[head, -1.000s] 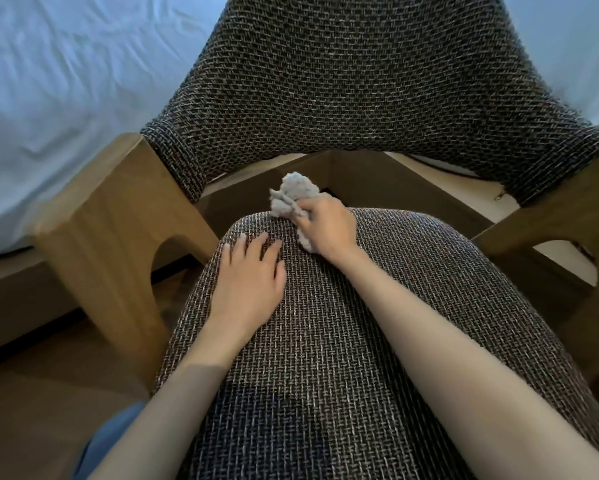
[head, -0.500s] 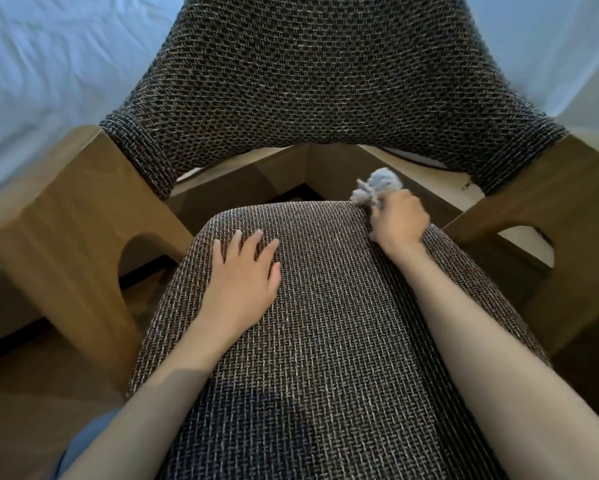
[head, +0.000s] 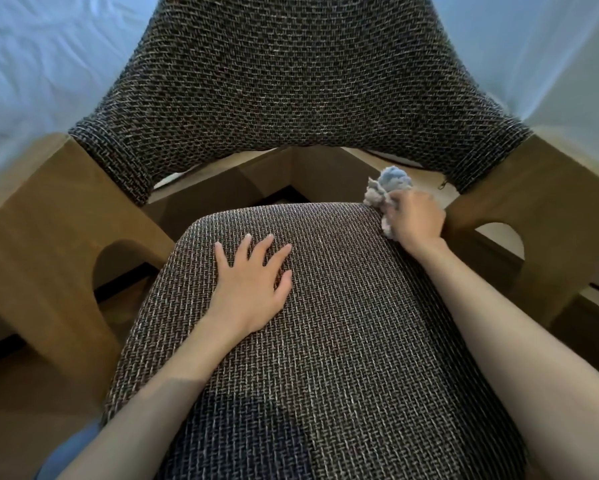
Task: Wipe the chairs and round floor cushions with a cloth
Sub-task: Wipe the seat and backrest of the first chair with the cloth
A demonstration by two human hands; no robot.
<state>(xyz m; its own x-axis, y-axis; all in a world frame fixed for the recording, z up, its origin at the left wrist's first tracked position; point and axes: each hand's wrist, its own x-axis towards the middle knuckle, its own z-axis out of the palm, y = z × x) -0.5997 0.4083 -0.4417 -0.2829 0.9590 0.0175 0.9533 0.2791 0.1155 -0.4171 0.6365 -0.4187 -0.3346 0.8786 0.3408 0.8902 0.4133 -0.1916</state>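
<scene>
A chair with a dark woven seat cushion and matching backrest fills the view. My left hand rests flat on the seat, fingers spread, toward its back left. My right hand grips a crumpled pale blue-grey cloth at the seat's back right corner, close to the right wooden armrest. Part of the cloth is hidden under my fingers.
A wooden left armrest flanks the seat, with a wooden frame rail behind it. White bedding lies behind the chair on both sides. Wooden floor shows at the lower left.
My right hand has slid the cloth from the seat's back middle to its back right corner. My left hand has stayed flat on the seat.
</scene>
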